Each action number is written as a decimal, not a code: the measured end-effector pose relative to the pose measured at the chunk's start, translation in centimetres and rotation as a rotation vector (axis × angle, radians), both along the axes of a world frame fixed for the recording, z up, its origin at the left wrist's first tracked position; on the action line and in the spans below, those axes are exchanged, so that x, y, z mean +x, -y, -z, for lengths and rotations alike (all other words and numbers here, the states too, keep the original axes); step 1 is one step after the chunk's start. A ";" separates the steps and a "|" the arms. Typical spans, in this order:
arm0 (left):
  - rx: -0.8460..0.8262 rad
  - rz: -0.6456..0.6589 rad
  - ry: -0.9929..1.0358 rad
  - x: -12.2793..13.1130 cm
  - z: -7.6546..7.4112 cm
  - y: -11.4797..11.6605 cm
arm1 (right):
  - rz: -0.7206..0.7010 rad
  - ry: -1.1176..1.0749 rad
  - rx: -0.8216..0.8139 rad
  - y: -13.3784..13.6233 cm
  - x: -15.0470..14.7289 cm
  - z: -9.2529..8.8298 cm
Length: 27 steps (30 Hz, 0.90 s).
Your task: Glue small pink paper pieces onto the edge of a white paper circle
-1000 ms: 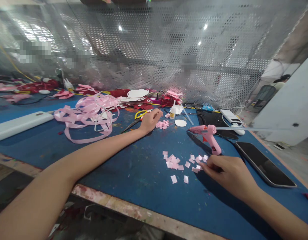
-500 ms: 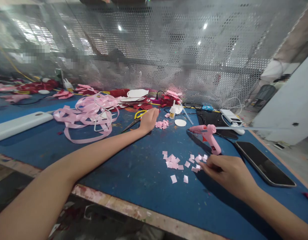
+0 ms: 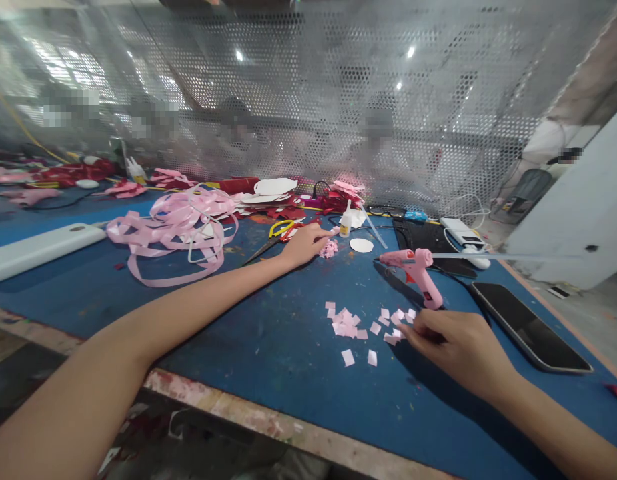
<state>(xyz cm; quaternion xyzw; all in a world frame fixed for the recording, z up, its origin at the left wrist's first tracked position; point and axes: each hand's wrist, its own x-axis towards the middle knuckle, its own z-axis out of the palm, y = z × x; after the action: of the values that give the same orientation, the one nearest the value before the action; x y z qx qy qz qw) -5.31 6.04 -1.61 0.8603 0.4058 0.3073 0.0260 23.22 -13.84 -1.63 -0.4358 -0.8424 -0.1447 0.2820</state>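
Left hand (image 3: 304, 243) is stretched far across the mat (image 3: 268, 347), fingers pinched on a small pink bit at the near-left edge of the pink cluster (image 3: 329, 249); the glue bottle (image 3: 345, 221) stands just beyond. Right hand (image 3: 458, 348) rests curled, fingertips touching the right edge of the paper squares (image 3: 368, 325), which spread leftward from it; the glue gun (image 3: 417, 268) lies just behind.

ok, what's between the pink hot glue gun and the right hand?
Head view: pink glue gun, right hand; only bare blue mat between; pink paper squares lie leftward.
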 end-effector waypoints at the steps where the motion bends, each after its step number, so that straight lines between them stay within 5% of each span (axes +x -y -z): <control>1: 0.002 0.004 -0.006 0.0 -0.1 0.0 | -0.006 0.000 0.004 0.0 0.0 0.0; 13: 0.034 -0.040 0.106 0.7 -0.7 0.5 | -0.022 -0.016 0.002 0.0 -0.1 -0.3; 27: -0.030 0.071 0.359 0.3 -0.5 0.8 | -0.028 0.009 0.025 0.0 -0.1 -0.3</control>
<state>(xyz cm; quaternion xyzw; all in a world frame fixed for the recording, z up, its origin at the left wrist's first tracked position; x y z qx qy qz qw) -5.03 5.28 -1.14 0.8050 0.3685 0.4487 0.1217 23.09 -13.86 -1.33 -0.4195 -0.8479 -0.1531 0.2858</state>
